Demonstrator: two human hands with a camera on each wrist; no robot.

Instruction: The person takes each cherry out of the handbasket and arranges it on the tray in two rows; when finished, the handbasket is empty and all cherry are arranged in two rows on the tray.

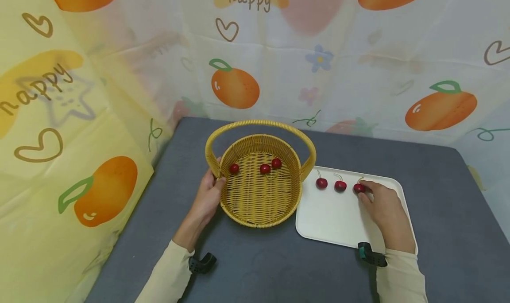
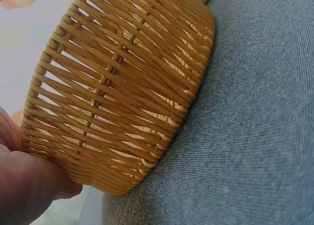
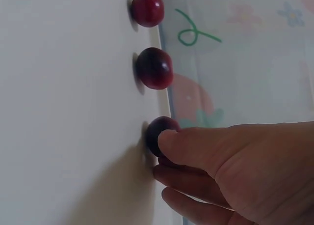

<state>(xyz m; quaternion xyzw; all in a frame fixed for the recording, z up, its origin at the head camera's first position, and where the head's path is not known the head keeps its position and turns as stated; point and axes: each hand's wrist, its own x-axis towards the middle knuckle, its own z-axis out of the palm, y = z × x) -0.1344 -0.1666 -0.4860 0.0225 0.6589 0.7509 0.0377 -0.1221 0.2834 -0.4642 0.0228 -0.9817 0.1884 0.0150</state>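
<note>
A round yellow wicker basket point(image 1: 259, 199) with an arched handle stands left of a white tray point(image 1: 326, 221). My left hand point(image 1: 208, 192) grips the basket's left rim by the handle's foot; the left wrist view shows its thumb against the woven wall point(image 2: 117, 87). Inside the basket lie three red cherries, one cherry point(image 1: 234, 168) at the left and two near the back right. Along the tray's back edge are three more in a row. My right hand point(image 1: 388, 212) pinches the rightmost cherry point(image 3: 159, 136) between thumb and fingers, at the tray surface.
The basket and tray sit side by side on a dark grey cloth-covered table point(image 1: 259, 267), the basket's right side meeting the tray's left edge. A printed curtain point(image 1: 279, 81) hangs behind the table and along its left side.
</note>
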